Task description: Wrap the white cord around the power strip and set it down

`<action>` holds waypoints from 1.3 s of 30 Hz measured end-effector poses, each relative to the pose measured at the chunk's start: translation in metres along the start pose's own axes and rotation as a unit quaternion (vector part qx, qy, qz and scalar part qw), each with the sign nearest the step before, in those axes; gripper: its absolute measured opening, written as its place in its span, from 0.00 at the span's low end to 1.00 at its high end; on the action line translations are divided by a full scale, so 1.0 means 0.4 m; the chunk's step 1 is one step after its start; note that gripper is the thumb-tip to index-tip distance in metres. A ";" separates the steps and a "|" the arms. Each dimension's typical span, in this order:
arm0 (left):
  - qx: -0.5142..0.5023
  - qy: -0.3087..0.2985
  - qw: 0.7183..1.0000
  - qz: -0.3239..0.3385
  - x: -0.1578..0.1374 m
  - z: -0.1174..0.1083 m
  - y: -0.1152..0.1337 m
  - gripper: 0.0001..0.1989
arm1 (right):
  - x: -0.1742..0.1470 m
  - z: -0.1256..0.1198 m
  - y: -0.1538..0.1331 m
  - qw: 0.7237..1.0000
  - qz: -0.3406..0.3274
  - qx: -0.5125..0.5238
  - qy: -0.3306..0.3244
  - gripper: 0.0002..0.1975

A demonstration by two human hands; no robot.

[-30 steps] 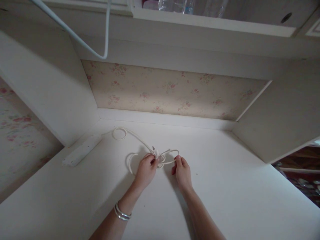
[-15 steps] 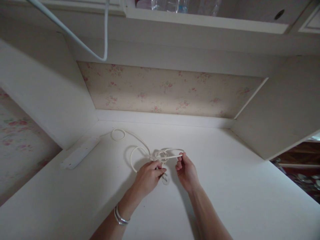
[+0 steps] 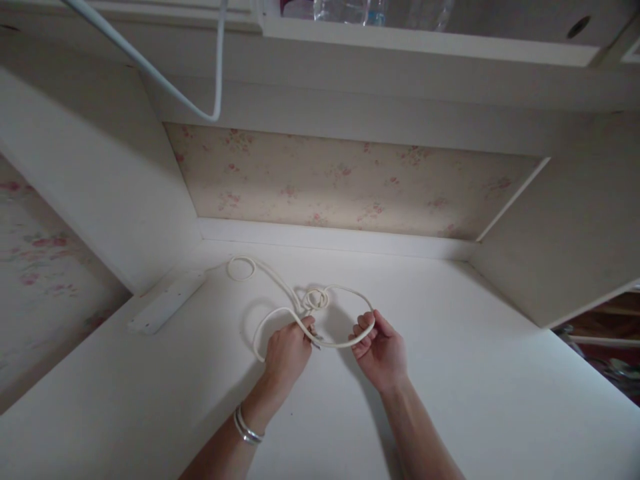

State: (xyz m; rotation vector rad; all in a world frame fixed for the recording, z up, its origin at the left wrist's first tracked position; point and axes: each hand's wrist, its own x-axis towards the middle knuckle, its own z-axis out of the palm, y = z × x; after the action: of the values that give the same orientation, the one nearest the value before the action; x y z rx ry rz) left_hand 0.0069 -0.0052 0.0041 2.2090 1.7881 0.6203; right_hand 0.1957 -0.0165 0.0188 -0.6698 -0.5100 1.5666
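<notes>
A white power cord [image 3: 273, 270] lies in loose loops across the white tabletop, with a small tangled coil [image 3: 317, 299] just beyond my hands. My left hand [image 3: 289, 352] is closed around the plug [image 3: 315, 339], of which only the metal-pronged end shows past the fingers. Curled fingers of my right hand [image 3: 381, 350] grip a loop of the cord, which bows across the gap towards the left hand. From the far left end, the cord runs to a long white power strip [image 3: 167, 300] on the table.
White side panels stand left and right of the tabletop [image 3: 430, 400]. Overhead, a shelf [image 3: 430, 41] holds clear plastic containers [image 3: 343, 10]. A bent pale tube [image 3: 213, 80] hangs down at upper left. Floral wallpaper [image 3: 345, 180] covers the back.
The stretch of cord at my right hand has gone from nearly straight to a wide loop nearer me. My left hand has turned, covering more of the plug. The view has shifted slightly.
</notes>
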 end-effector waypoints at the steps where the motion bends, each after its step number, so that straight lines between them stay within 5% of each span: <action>1: -0.018 0.004 1.000 0.000 0.003 0.000 -0.002 0.11 | 0.002 -0.001 0.003 1.000 0.002 -0.002 0.008 0.16; 4: -0.090 0.016 0.996 0.009 0.011 0.004 -0.009 0.15 | 0.010 -0.007 0.020 0.995 -0.014 -0.061 0.078 0.21; 7: -0.167 0.007 0.986 0.010 0.018 0.013 -0.018 0.20 | 0.023 -0.024 0.042 0.960 -0.063 -0.206 0.177 0.18; 11: -0.268 -0.019 0.962 0.047 0.023 0.030 -0.024 0.30 | 0.048 -0.075 0.059 0.867 -0.123 -0.416 0.245 0.22; 15: -0.310 -0.012 0.948 0.070 0.023 0.042 -0.025 0.31 | 0.057 -0.121 0.057 0.762 -0.215 -0.559 0.246 0.25; 18: -0.285 0.000 0.955 0.079 0.019 0.035 -0.020 0.29 | 0.042 -0.101 0.039 0.655 -0.303 -0.654 0.226 0.33; 21: -0.271 0.006 0.956 0.113 0.013 0.021 -0.010 0.29 | 0.026 -0.031 0.003 0.542 -0.367 -0.746 0.123 0.36; 24: -0.272 0.002 0.952 0.142 0.010 0.011 -0.003 0.27 | 0.033 0.038 -0.040 0.473 -0.317 -0.822 -0.032 0.27; 26: -0.267 0.003 0.951 0.156 0.011 0.012 -0.005 0.26 | 0.049 0.059 -0.064 0.451 -0.264 -0.850 -0.072 0.17; 29: -0.252 0.026 0.957 0.143 0.017 0.020 -0.018 0.29 | 0.074 0.053 -0.087 0.462 -0.232 -0.856 -0.013 0.11; 33: -0.223 0.070 0.969 0.079 0.024 0.025 -0.029 0.31 | 0.084 0.021 -0.098 0.551 -0.242 -0.776 0.188 0.19; 36: -0.200 0.059 0.978 0.019 0.021 0.014 -0.020 0.28 | 0.079 0.011 -0.099 0.686 -0.215 -0.642 0.267 0.24; 39: -0.164 0.004 0.985 -0.059 0.013 -0.010 -0.004 0.18 | 0.069 0.019 -0.099 0.830 -0.177 -0.466 0.250 0.24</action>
State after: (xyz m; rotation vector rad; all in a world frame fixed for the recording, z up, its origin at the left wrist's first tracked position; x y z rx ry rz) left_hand 0.0043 -0.0002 0.0078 1.8717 1.6662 0.8296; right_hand 0.2184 0.0154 0.0476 -1.5715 -0.9370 0.6583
